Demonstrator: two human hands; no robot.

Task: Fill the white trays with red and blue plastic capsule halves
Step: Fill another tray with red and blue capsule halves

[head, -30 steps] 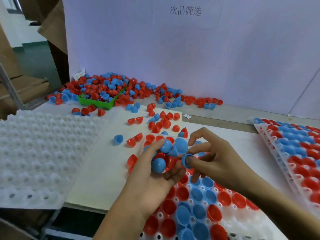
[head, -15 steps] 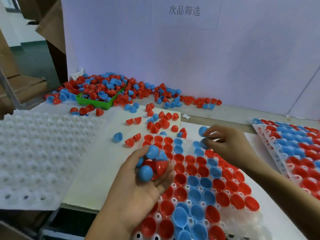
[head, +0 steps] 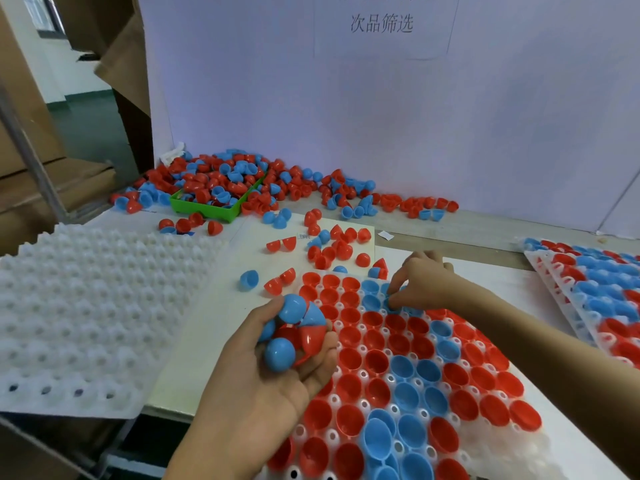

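Your table (head: 429,233) ends at a white wall (head: 346,116) behind; an empty tray (head: 86,306) fills its left, a full tray (head: 606,289) the right edge, and the bare board (head: 214,323) between gives some free room. The tray (head: 495,441) before you holds red and blue halves (head: 388,358), cups upward, with white pockets free at its near right corner, while the pile (head: 242,181) lies by the wall around a green bin (head: 207,209). Your left hand (head: 273,382) is palm up, fingers curled around a held bunch (head: 298,327) above the tray's left edge, and your right hand (head: 422,282) reaches down with fingertips (head: 393,299) bent on a blue half at the far rows.
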